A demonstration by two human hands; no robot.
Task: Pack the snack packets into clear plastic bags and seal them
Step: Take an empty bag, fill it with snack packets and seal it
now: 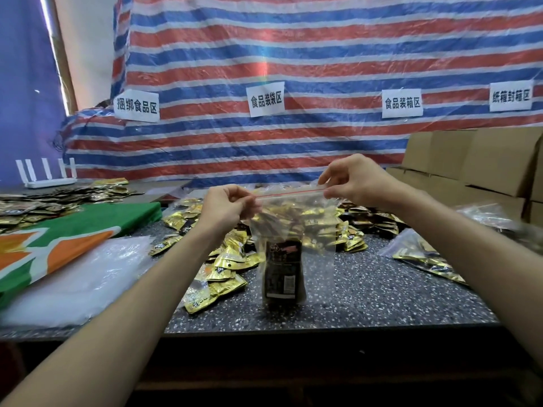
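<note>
Over the middle of the speckled grey table (382, 292), my left hand (224, 208) and right hand (357, 180) each pinch an end of the red zip strip (289, 191) on a thin clear plastic bag (320, 239). One dark snack packet (283, 271), perhaps more, hangs inside. The film looks light, soft and slippery; the stiffer strip is the safest hold.

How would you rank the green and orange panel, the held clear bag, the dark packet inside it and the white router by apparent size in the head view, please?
1. green and orange panel
2. clear bag
3. dark packet and white router: similar; the router sits farther back, so unranked.
</note>
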